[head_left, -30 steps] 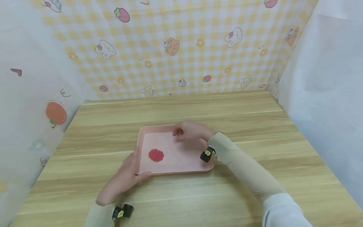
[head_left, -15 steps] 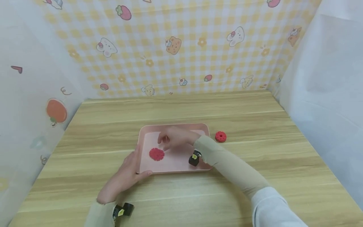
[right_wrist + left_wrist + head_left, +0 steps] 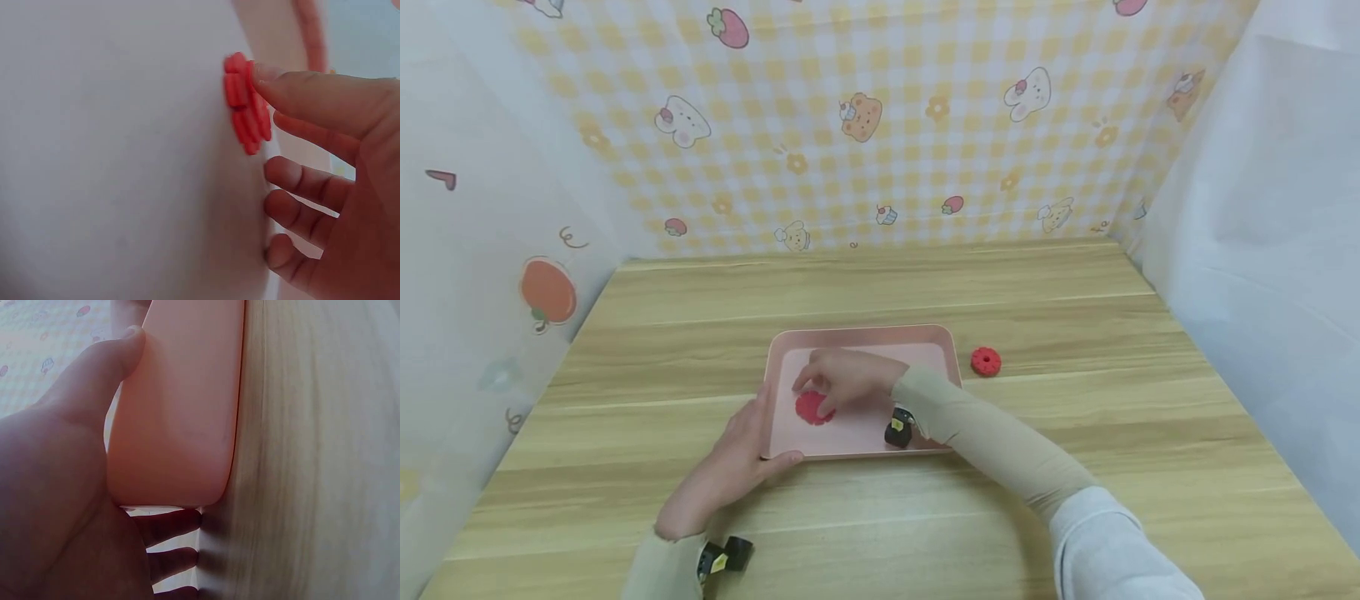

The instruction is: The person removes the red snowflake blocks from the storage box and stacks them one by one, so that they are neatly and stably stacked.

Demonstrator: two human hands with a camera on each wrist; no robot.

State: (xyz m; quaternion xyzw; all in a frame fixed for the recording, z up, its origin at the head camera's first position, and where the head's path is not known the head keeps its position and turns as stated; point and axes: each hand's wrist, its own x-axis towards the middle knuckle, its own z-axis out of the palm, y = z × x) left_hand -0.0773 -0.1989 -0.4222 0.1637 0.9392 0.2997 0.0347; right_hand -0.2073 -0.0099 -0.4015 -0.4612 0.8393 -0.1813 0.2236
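My left hand rests around the near left corner of a pink tray. Its thumb lies at the near rim and its straight fingers run along the left wall; the left wrist view shows the tray's outer wall against that hand. Inside the tray, my right hand pinches at notched red discs lying overlapped on the left part of its floor. In the right wrist view the thumb touches the red discs, with the index finger on their far side. The other fingers stay curled, partly hidden from the head camera.
On the wood-grain table, another notched red disc with a centre hole lies just right of the tray. A yellow checked cloth with cartoon prints stands behind the table, and pale sheets close off both sides.
My right hand has moved left across the tray and down to the red discs. Its arm has uncovered the disc on the table. My left hand stays at the corner.
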